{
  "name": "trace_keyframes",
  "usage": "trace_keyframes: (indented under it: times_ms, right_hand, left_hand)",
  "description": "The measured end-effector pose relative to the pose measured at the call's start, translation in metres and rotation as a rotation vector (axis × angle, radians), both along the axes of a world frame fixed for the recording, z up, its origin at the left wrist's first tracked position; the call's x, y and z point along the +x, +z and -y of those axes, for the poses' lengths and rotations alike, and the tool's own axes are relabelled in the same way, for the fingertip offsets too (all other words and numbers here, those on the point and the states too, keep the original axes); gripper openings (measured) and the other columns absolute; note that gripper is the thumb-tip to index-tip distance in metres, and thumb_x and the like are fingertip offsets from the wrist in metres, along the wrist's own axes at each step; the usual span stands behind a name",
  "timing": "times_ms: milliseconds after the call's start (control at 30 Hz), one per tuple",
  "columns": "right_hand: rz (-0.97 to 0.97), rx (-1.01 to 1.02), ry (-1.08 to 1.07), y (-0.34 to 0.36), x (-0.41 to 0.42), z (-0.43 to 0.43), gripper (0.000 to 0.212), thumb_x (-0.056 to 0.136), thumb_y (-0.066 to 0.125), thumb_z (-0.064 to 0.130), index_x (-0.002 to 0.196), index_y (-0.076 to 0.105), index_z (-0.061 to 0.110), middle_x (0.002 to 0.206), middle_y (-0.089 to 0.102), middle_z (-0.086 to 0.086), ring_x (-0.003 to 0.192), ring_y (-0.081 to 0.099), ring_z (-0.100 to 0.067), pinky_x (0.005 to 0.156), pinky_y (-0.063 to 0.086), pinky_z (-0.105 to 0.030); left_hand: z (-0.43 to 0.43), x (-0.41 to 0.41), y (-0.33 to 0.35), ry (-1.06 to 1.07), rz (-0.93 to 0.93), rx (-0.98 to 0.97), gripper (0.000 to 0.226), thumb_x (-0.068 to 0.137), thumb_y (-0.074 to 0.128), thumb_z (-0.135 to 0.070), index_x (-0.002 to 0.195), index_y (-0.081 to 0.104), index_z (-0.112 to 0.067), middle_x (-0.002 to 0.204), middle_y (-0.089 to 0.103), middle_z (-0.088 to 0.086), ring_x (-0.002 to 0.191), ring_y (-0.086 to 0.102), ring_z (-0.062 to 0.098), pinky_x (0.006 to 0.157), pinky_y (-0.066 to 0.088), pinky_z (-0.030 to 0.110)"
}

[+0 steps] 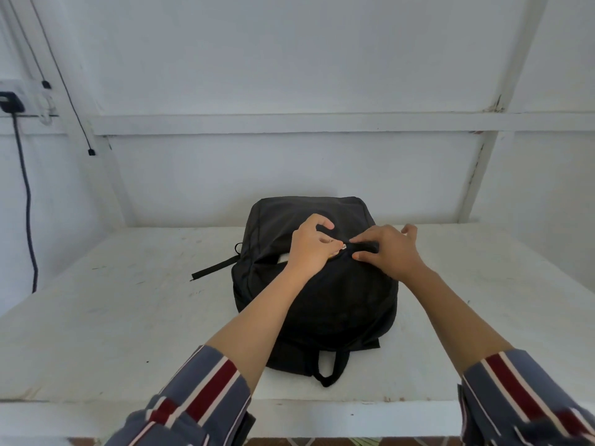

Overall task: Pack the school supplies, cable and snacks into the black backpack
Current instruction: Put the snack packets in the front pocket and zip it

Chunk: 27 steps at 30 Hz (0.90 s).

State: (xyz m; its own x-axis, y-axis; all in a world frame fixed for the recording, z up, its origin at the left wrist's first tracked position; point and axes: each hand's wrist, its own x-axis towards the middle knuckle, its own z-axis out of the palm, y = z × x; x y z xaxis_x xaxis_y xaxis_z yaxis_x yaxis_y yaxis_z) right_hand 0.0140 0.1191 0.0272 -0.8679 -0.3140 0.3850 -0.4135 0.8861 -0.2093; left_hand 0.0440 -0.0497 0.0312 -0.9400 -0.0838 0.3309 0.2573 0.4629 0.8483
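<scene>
The black backpack (338, 304) lies flat on the white table (128, 317), its carry handle toward me. My left hand (310, 246) rests on the bag's middle, thumb and forefinger pinched on a small metal zipper pull (343, 246). My right hand (389, 249) presses on the fabric just right of the pull, fingertips pinching the zipper seam. A sliver of something white shows in the zipper gap under my left hand. No school supplies, cable or snacks are visible outside the bag.
A loose black strap (214, 268) sticks out from the bag's left side. White walls with beams rise behind the table. At far left a wall socket (11, 101) holds a plug, and its dark cord (27, 194) hangs down.
</scene>
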Motion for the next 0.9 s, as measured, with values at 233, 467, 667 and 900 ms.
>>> trace_keyframes:
  times_ms: [233, 467, 667, 900]
  right_hand:
    - [-0.144, -0.028, -0.098, -0.002, 0.005, -0.001, 0.021, 0.093, 0.052, 0.036, 0.104, 0.07, 0.033, 0.11, 0.066, 0.011, 0.105, 0.053, -0.01, 0.098, 0.014, -0.039]
    - [-0.177, -0.015, -0.12, -0.004, 0.003, -0.002, 0.021, 0.091, 0.052, 0.041, 0.102, 0.069, 0.037, 0.107, 0.067, 0.012, 0.104, 0.052, -0.011, 0.09, 0.013, -0.034]
    - [-0.169, -0.042, -0.114, -0.005, 0.003, -0.004, 0.02, 0.09, 0.053, 0.042, 0.101, 0.07, 0.038, 0.104, 0.068, 0.012, 0.102, 0.052, -0.011, 0.09, 0.014, -0.034]
    - [-0.141, -0.059, -0.126, -0.004, 0.002, -0.006, 0.019, 0.09, 0.054, 0.043, 0.101, 0.07, 0.039, 0.105, 0.067, 0.012, 0.103, 0.051, -0.011, 0.09, 0.014, -0.034]
  left_hand:
    - [-0.003, 0.003, 0.001, -0.026, -0.032, -0.082, 0.027, 0.079, 0.068, -0.002, 0.092, 0.05, -0.017, 0.06, 0.064, -0.002, 0.057, 0.058, 0.0, 0.083, 0.046, 0.019]
    - [0.004, 0.001, 0.005, 0.021, 0.017, -0.117, 0.029, 0.078, 0.07, -0.005, 0.09, 0.046, -0.016, 0.061, 0.062, -0.004, 0.056, 0.056, 0.003, 0.076, 0.043, 0.017]
    - [0.011, -0.001, 0.003, 0.065, 0.025, -0.207, 0.025, 0.082, 0.066, -0.008, 0.085, 0.042, -0.015, 0.07, 0.065, 0.002, 0.064, 0.056, 0.009, 0.062, 0.034, 0.011]
    - [0.028, -0.004, 0.002, 0.115, 0.022, -0.285, 0.041, 0.08, 0.068, -0.012, 0.068, 0.031, -0.025, 0.076, 0.068, 0.008, 0.071, 0.059, 0.018, 0.057, 0.034, 0.02]
